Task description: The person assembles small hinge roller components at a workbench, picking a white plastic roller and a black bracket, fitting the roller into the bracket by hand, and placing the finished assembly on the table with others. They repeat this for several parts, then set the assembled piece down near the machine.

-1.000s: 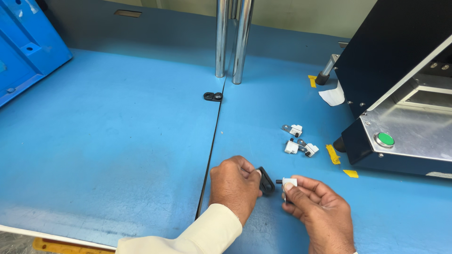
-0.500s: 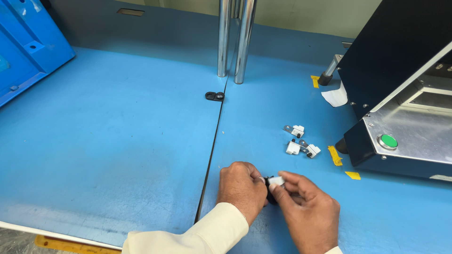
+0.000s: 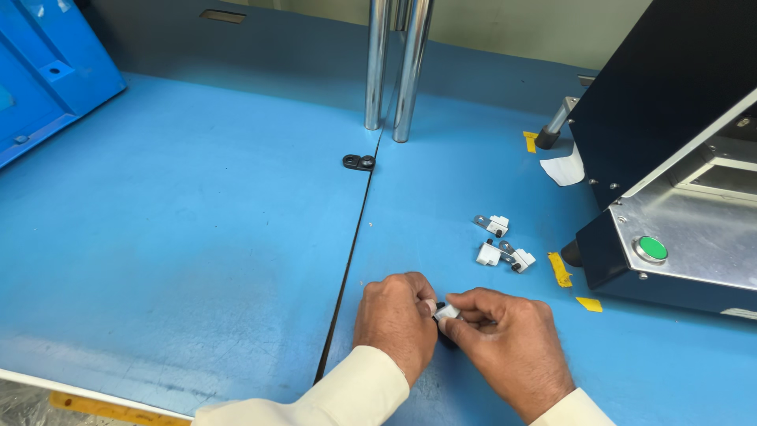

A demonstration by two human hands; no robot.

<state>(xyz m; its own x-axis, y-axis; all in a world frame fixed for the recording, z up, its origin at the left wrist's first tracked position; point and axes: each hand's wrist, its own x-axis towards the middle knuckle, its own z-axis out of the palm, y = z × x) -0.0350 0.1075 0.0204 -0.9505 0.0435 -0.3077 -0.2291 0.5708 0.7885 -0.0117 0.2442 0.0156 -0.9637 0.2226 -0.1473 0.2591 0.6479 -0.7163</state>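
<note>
Big blue tabletop [image 3: 197, 260], black machine [image 3: 670, 118] at the right edge. Left hand [image 3: 397, 319] and right hand [image 3: 509, 347] meet near the front, both grips pinching a small white clip [image 3: 448, 312] (a black bit shows under it). More white clips [image 3: 498, 243] lie just beyond, black bracket [image 3: 359, 162] farther back.

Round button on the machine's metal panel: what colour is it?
Green. The round button sits on the silver panel, clearest in the head view.
</note>
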